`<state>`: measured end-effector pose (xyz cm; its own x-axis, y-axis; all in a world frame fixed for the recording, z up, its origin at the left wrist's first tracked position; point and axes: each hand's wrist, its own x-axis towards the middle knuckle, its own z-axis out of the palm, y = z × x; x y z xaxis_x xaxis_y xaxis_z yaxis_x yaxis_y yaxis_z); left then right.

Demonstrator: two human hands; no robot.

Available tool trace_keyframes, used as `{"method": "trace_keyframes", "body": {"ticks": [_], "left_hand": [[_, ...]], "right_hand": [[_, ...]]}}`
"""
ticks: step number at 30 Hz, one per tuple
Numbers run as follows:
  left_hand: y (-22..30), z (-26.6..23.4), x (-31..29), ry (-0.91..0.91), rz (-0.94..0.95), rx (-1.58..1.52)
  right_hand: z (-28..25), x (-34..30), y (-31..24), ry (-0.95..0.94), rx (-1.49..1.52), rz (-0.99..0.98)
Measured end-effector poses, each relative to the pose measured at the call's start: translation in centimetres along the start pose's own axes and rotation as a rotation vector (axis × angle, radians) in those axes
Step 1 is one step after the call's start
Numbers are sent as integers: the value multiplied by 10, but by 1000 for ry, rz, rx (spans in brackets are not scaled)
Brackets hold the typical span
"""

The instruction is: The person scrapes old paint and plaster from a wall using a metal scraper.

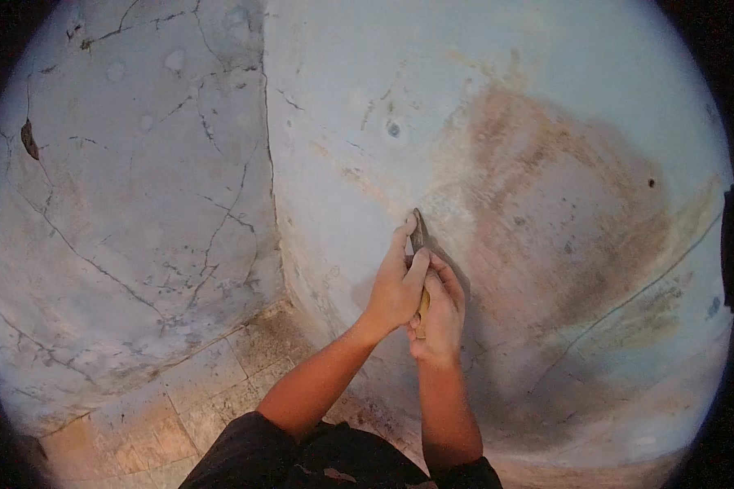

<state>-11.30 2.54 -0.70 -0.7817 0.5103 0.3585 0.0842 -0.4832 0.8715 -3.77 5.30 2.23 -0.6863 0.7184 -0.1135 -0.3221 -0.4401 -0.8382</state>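
Both hands are on a scraper (pixel 418 232) with a dark metal blade and a yellowish handle. Its blade shows nearly edge-on, so the full shape is hard to make out, and its tip is at the pale blue wall (pixel 342 98). My right hand (pixel 442 318) is closed round the handle, whose lower end (pixel 423 314) shows between the hands. Closed on the tool from the left, my left hand (pixel 395 285) has its index finger stretched along the blade toward the tip. Just right of the tip is a large brown bare patch (pixel 563 220) with rough edges.
At the left, a greyish wall (pixel 130 179) with many cracks meets the pale wall at a vertical corner. A tiled floor (pixel 179 407) lies below. The brown patch has a small dark hole (pixel 651 182), and a long crack (pixel 628 297) runs below it.
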Motion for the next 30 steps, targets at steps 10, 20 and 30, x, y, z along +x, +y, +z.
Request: {"method": "trace_keyframes", "body": {"ticks": [10, 20, 30], "left_hand": [[12, -105, 85, 3, -182, 18], [23, -199, 177, 52, -135, 99], [-20, -103, 82, 3, 58, 247]], "right_hand": [[97, 67, 50, -35, -80, 46], [201, 142, 101, -30, 11, 81], [90, 58, 45, -15, -16, 60]]}}
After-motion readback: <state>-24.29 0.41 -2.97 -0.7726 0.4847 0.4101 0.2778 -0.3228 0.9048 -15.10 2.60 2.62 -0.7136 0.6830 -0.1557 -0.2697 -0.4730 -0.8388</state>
